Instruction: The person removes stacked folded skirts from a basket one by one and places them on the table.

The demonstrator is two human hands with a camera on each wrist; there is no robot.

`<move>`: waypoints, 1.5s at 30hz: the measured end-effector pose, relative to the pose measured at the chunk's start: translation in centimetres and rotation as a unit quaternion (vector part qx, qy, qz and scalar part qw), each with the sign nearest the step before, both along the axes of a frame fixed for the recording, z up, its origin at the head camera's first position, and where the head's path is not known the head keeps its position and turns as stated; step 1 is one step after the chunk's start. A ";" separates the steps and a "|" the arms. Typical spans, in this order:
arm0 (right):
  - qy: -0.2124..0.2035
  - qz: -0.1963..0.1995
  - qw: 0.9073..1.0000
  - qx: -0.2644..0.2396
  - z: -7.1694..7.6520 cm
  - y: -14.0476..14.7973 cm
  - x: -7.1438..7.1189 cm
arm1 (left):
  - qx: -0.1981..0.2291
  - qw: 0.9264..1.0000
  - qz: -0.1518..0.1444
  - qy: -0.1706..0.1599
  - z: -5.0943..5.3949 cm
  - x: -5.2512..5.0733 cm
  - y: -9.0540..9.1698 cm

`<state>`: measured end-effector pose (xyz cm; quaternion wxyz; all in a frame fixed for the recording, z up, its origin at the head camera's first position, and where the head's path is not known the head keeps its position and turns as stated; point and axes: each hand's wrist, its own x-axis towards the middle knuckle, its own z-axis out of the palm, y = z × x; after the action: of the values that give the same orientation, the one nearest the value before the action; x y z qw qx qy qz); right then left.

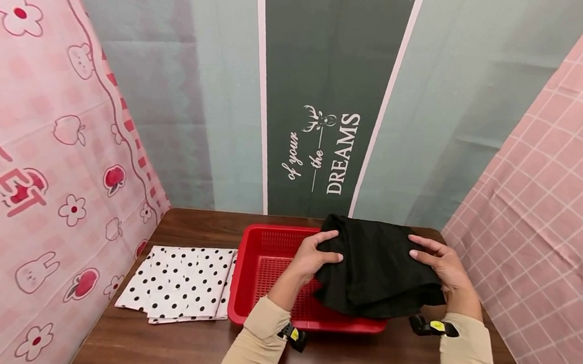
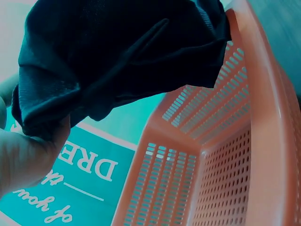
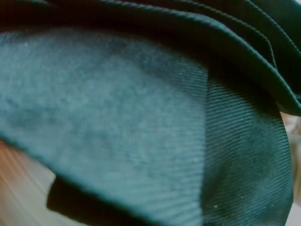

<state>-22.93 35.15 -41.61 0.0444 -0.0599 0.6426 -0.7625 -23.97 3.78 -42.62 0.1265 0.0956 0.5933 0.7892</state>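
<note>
A folded black cloth [image 1: 377,267] is held up over the right part of a red plastic basket [image 1: 244,274]. My left hand [image 1: 312,255] grips its left edge, thumb and a finger on top, the other fingers hidden beneath. On the right edge my right hand [image 1: 443,266] holds it the same way. The left wrist view shows the cloth [image 2: 117,56] sagging beside the perforated basket wall [image 2: 162,188], with part of the left hand [image 2: 28,155] under it. Layered black fabric [image 3: 117,117] fills most of the right wrist view.
A folded white cloth with black dots [image 1: 188,282] lies on the brown wooden table [image 1: 350,361], close against the basket's left side. Printed curtains [image 1: 137,137] hang behind the table, with pink ones [image 1: 548,211] at both sides.
</note>
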 end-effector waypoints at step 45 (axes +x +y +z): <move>-0.099 -0.118 0.973 0.172 -3.6 12.3 2.0 | -0.138 0.987 -0.048 -0.066 -3.6 1.3 14.8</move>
<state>-20.92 47.43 -45.23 0.0268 0.1010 0.7589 -0.6427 -22.68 18.60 -46.22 0.2150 0.0529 0.6818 0.6972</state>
